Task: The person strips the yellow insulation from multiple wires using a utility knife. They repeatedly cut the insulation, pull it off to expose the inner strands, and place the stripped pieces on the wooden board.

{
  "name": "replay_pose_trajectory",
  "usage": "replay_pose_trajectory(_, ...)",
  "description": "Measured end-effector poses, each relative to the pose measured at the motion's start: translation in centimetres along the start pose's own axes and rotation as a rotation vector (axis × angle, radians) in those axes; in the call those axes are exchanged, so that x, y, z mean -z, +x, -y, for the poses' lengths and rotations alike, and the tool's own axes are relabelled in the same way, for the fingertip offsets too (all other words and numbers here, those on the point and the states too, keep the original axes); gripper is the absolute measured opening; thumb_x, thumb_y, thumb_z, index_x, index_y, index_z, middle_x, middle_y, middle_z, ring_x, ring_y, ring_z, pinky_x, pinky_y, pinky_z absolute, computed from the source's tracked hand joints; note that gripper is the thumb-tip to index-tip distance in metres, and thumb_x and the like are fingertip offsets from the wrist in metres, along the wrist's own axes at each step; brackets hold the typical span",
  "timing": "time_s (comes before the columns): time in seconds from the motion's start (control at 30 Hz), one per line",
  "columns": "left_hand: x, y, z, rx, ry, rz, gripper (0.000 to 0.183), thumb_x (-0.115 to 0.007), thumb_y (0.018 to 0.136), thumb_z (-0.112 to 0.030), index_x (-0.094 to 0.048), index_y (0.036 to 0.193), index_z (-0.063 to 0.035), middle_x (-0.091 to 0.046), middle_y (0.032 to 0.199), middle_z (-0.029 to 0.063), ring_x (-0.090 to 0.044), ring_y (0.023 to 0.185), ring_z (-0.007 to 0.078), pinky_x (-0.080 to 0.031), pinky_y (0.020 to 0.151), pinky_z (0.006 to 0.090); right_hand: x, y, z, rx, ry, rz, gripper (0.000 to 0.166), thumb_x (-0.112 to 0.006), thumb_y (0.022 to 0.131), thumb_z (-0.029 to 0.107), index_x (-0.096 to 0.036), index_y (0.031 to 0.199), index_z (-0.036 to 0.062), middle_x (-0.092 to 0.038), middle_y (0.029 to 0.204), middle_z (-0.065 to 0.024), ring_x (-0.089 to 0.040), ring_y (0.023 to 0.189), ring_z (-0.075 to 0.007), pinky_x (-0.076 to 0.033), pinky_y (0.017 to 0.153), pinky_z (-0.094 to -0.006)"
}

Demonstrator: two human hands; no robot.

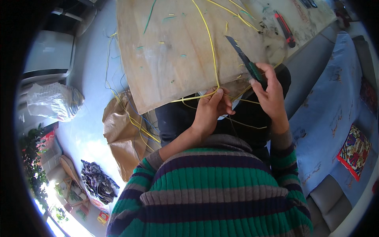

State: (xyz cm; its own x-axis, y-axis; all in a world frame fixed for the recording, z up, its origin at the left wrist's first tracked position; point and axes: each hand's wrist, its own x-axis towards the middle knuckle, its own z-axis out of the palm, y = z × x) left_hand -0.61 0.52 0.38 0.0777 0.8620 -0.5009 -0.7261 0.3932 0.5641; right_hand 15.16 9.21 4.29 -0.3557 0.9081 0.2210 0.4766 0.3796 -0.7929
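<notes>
My left hand (210, 104) pinches a bundle of thin yellow wires (212, 44) just off the near edge of a wooden board (171, 71). From the pinch, one stretch of wire runs up across the board and others spread out to both sides over my lap. In my right hand (271, 91) is a utility knife (251, 67) with a dark green handle. Its long blade is extended and points up and left over the board, apart from the wires in my left hand. My thumb and fingers grip the handle from both sides.
Yellow and green insulation scraps (183, 55) dot the board. A red utility knife (284, 29) lies on the marble-patterned tabletop (309, 31) at right. Loose wires (136, 124) hang left over brown paper (124, 139). A sofa with a blue cover (319, 118) stands right.
</notes>
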Motion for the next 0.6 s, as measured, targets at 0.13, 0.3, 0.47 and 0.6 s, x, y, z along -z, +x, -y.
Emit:
replay_pose_trajectory(0.13,0.0,0.1,-0.1,0.02,0.003,-0.001,0.024,-0.041,0.095,-0.023,-0.049,0.101,-0.0012,-0.054,0.069,0.0058,-0.053,0.058,0.015,-0.05,0.06,0.0316,0.6,0.2,0.1,0.1,-0.308,0.05,0.029,-0.058,0.08,0.005,-0.051,0.108,0.0068,-0.057,0.093,-0.0132,-0.056,0.089,-0.0333,-0.046,0.073,-0.0368)
replay_pose_trajectory(0.3,0.1,0.1,-0.1,0.019,-0.007,0.003,0.024,-0.041,0.095,-0.023,-0.048,0.101,-0.0008,-0.054,0.069,0.0064,-0.054,0.058,0.0156,-0.051,0.061,0.0322,0.3,0.1,0.5,0.145,-0.351,0.065,0.025,-0.063,0.078,0.011,-0.056,0.101,0.0092,-0.058,0.092,-0.0096,-0.058,0.085,-0.0284,-0.047,0.068,-0.0355)
replay_pose_trajectory(0.47,0.3,0.1,0.0,0.028,-0.023,0.018,0.024,-0.04,0.096,-0.023,-0.049,0.102,-0.0012,-0.055,0.07,0.0067,-0.054,0.059,0.0156,-0.051,0.062,0.0327,-0.4,-0.2,-0.1,0.229,-0.437,0.025,0.031,-0.068,0.073,0.021,-0.061,0.102,0.0167,-0.056,0.086,-0.0039,-0.058,0.077,-0.0225,-0.047,0.063,-0.033)
replay_pose_trajectory(0.6,0.4,0.2,0.1,0.019,-0.038,0.019,0.024,-0.04,0.096,-0.024,-0.05,0.099,-0.0024,-0.056,0.07,0.0069,-0.055,0.057,0.0144,-0.053,0.06,0.0306,-0.9,-0.1,0.3,0.323,-0.579,0.022,0.039,-0.069,0.07,0.024,-0.062,0.108,0.0241,-0.052,0.081,-0.0006,-0.056,0.075,-0.0194,-0.046,0.063,-0.0311)
